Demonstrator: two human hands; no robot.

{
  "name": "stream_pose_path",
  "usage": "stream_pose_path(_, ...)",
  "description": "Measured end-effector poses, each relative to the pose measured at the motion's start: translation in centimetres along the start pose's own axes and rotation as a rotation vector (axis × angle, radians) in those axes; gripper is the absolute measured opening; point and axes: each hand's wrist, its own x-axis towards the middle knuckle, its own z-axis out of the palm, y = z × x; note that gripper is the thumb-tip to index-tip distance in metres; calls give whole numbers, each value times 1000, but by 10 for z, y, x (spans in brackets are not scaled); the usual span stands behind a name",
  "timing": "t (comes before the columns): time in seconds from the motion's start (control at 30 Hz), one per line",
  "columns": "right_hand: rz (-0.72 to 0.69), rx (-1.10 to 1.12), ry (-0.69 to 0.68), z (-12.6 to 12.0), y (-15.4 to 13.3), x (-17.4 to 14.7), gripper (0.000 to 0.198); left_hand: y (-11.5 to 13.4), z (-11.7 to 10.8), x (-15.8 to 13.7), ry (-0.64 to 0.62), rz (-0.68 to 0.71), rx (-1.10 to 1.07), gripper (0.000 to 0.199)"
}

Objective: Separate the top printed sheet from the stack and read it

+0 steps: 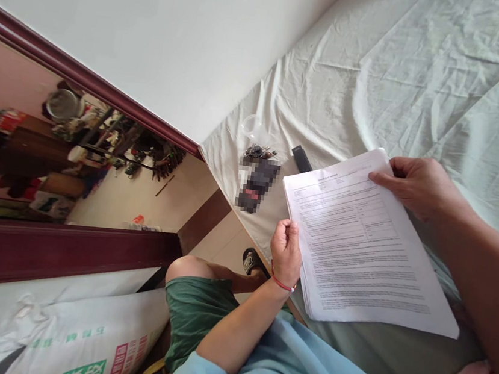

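We held papers [359,255] right of centre, between our left hand [286,249] and right hand [427,186]; keys [259,152] lay on the sheet [426,81] just above centre, a sack [90,337] at lower left.

Both forearms [243,329] reach forward, bent, the left hand [286,251] curled with thumb uppermost, the right hand [420,184] pinching, thumb extended.

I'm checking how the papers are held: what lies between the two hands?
In the head view, the stack of printed sheets spans that stretch: the left hand grips its left edge, the right hand its upper right corner.
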Motion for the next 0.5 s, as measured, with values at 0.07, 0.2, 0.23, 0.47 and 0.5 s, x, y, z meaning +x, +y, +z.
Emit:
stream_pose_path(0.07,44,-29,3,1,-3,-1,30,-1,0,0,3,2,9,41)
stream_pose_path(0.2,37,-27,-5,2,-8,-3,27,-2,0,1,-2,4,0,40)
stream_pose_path(0.23,36,-24,-6,2,-8,-2,27,-2,0,0,-4,4,0,40)
stream_pose_path(0.47,45,-33,-9,3,-1,1,27,1,0,-1,11,25,54,41)
stream_pose_path(0.5,36,-23,-10,3,1,2,27,1,0,-1,14,28,58,41)
